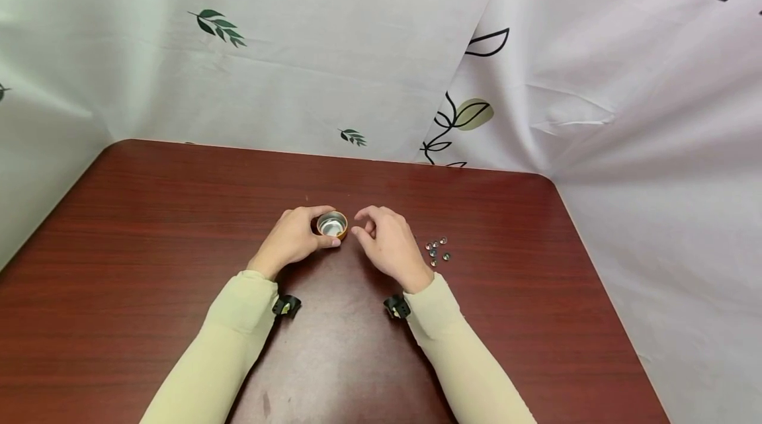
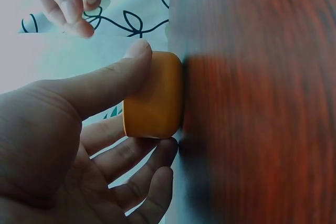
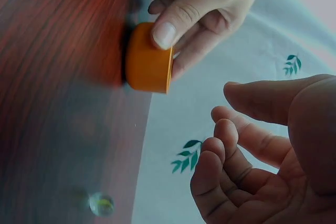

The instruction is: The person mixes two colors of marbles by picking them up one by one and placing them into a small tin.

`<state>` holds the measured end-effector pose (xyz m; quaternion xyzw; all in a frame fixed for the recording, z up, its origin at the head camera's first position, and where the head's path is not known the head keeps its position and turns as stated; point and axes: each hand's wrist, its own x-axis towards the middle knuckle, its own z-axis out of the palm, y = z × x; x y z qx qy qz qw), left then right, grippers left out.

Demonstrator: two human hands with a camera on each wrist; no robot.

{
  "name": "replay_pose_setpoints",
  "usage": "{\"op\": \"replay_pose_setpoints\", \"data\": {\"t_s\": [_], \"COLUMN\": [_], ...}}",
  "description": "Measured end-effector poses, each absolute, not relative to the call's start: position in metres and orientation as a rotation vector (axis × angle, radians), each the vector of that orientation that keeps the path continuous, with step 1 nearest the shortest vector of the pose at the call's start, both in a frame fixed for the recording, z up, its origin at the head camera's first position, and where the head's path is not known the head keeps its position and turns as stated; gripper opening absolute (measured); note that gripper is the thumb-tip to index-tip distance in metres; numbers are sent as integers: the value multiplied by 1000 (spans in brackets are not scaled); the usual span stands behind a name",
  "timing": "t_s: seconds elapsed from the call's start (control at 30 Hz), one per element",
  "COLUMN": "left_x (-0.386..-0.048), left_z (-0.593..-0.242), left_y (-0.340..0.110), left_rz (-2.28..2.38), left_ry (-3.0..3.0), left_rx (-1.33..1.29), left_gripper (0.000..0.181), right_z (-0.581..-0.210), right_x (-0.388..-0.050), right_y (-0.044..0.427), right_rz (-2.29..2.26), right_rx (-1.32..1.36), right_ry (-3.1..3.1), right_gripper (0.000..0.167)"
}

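A small round tin, orange outside and silvery inside (image 1: 331, 225), rests on the table with its open side up. The left hand (image 1: 290, 239) grips it from the left, thumb on the near side and fingers around the far side; the left wrist view shows the thumb against its orange wall (image 2: 157, 98). Just right of the tin is the right hand (image 1: 389, 242), apart from it, fingers loosely bent, thumb and forefinger separated, nothing visible between them. Several small glass beads (image 1: 433, 253) lie right of the right hand. Whether the tin holds anything, I cannot tell.
The dark red-brown wooden table (image 1: 506, 358) has its far edge beyond the hands. White cloth with leaf prints (image 1: 297, 67) hangs behind it and at both sides. One bead (image 3: 101, 204) shows low in the right wrist view.
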<state>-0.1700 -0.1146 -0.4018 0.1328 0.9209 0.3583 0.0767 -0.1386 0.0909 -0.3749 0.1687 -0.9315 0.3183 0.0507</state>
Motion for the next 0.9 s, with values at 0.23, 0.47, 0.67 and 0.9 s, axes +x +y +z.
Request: {"op": "replay_pose_setpoints", "data": {"t_s": [0.23, 0.47, 0.67, 0.9], "left_x": [-171, -171, -171, -169], "left_z": [-402, -400, -398, -400], "left_y": [-115, -115, -114, -114], "left_rz": [1055, 1041, 1026, 1022], "left_ry": [2748, 2754, 2752, 2743], "left_rx": [379, 388, 375, 361], "left_gripper": [61, 59, 59, 61], "right_z": [-371, -370, -368, -367], "right_x": [-133, -127, -123, -118], "right_y": [109, 126, 138, 152], "right_rz": [972, 978, 1007, 995], "right_rx": [484, 448, 440, 431], "right_ry": [-2799, -2782, -2760, -2757], "right_gripper": [14, 15, 14, 15]}}
